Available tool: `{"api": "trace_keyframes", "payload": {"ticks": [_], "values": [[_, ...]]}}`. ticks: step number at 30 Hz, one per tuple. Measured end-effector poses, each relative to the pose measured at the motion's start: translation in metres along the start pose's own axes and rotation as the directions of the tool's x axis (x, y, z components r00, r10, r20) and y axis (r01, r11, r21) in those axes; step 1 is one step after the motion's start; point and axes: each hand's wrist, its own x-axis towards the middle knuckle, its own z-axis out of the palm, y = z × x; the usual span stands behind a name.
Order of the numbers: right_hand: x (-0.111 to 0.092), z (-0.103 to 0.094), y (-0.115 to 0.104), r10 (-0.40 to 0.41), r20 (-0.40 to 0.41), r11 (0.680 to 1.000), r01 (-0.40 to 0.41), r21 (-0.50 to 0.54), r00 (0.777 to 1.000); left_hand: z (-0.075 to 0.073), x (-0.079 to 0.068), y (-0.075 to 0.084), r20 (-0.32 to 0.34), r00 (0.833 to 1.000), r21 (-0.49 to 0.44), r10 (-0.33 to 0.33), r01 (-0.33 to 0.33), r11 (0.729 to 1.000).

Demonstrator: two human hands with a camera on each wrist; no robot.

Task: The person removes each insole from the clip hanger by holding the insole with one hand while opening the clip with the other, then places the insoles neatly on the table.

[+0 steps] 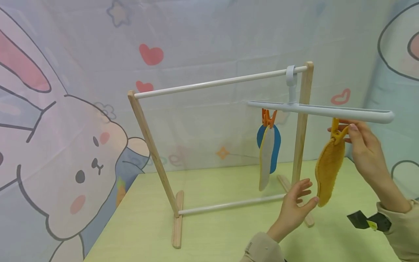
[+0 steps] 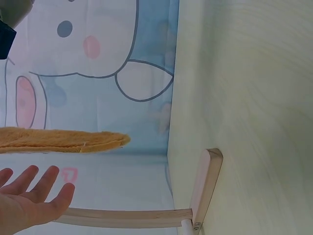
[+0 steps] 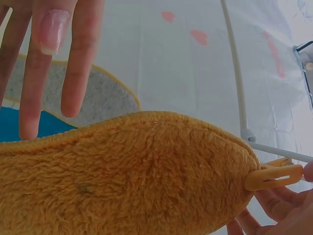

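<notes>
My right hand (image 1: 368,153) pinches a yellow clothespin (image 1: 338,135) just beneath the right part of a pale grey hanger (image 1: 343,112). The clothespin's jaws grip the top of a fuzzy yellow insole (image 1: 328,171), which hangs down lengthwise. Beside the insole's lower end, my left hand (image 1: 294,209) is raised with spread fingers and holds nothing. In the left wrist view those fingers (image 2: 41,183) lie close to the insole (image 2: 63,141). The right wrist view shows the insole's plush face (image 3: 146,171) and the clothespin (image 3: 274,177) at its end.
The hanger hooks onto the white top rail (image 1: 212,83) of a wooden rack. From the hanger's far part, orange clothespins (image 1: 269,118) hold a grey insole (image 1: 266,156) and a blue insole (image 1: 276,145). The rack stands on a pale yellow-green table (image 1: 140,229) before a cartoon-printed backdrop.
</notes>
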Motion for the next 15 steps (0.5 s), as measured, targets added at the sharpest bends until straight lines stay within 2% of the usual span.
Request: {"api": "trace_keyframes", "payload": {"ticks": [15], "values": [[-0.0022,0.0002,-0.0013,0.02,0.039,0.999,-0.021,0.028,0.999,0.006,-0.0002,0.001,0.022,0.999,0.011,0.034,-0.034,0.999]]}}
